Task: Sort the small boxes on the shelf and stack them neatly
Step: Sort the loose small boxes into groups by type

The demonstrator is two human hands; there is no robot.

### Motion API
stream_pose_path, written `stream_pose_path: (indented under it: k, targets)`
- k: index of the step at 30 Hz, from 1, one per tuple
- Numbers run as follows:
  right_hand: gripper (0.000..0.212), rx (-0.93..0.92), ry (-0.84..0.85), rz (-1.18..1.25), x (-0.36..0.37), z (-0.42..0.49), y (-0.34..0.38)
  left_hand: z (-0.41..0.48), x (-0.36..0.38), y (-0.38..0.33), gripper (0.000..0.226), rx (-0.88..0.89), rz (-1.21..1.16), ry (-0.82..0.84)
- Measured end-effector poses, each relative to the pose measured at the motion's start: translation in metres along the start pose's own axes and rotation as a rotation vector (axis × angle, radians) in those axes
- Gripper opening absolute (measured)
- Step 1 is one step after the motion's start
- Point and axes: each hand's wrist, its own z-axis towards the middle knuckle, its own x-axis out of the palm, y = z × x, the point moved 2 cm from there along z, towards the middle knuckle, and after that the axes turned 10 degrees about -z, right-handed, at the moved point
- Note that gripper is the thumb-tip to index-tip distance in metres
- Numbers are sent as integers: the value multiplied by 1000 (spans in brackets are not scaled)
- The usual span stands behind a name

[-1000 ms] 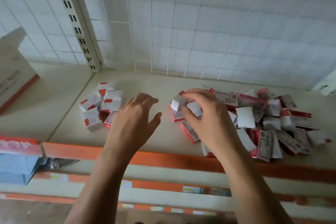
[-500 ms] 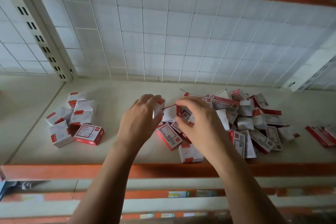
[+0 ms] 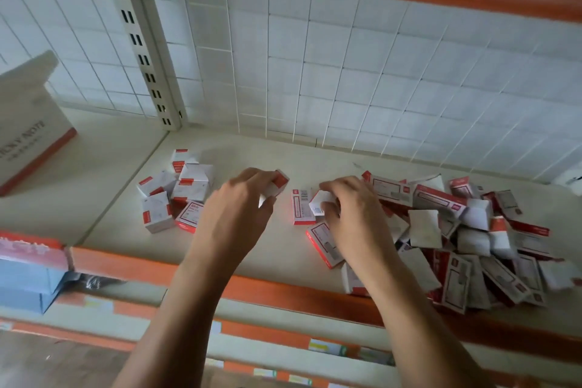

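Sorting small boxes on a shelf (image 3: 132, 230), seen from the head camera. The left hand (image 3: 236, 211) grips a red-ended box (image 3: 278, 181) between thumb and curled fingers, held just above the shelf. The right hand (image 3: 356, 220) pinches a white box (image 3: 319, 200) at the near-left edge of the pile (image 3: 472, 230). Between the hands a flat box (image 3: 300, 206) lies label-up on the shelf.

Location of the task items: most boxes lie in the loose pile at right, tilted and overlapping in no order, some reaching the shelf's front edge. A smaller left group (image 3: 176, 195) sits near the shelf's left edge, well apart from the pile; its boxes lie close together, some leaning on others, and are not yet squared into a stack.

Handling, as a judgement: the boxes look like thin printed card, light enough for a fingertip pinch and stiff only along their folds. Broad faces would probably dent under pressure, so the narrow side walls or ends are the better hold. The finish looks smooth, so stacked boxes may slide unless their edges are aligned.

Containers: none of the small boxes is seen open, and their contents cannot be told. A large carton (image 3: 28, 123) stands on the neighbouring shelf at left; what it holds is hidden. Blue boxes (image 3: 22, 277) sit on a lower level at left, closed as far as can be seen.
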Motion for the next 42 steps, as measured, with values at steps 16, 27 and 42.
stream_pose_path:
  k: [16, 27, 42]
  targets:
    - [24, -275, 7, 277, 35, -2, 108, -78, -93, 38, 38, -130, 228, -147]
    - [28, -252, 80, 294, 43, -28, 114, -103, -81, 58, 46, -187, 229, -93]
    - [33, -191, 144, 213, 74, -21, 121, -77, -73, 81, 9, -187, 41, -87]
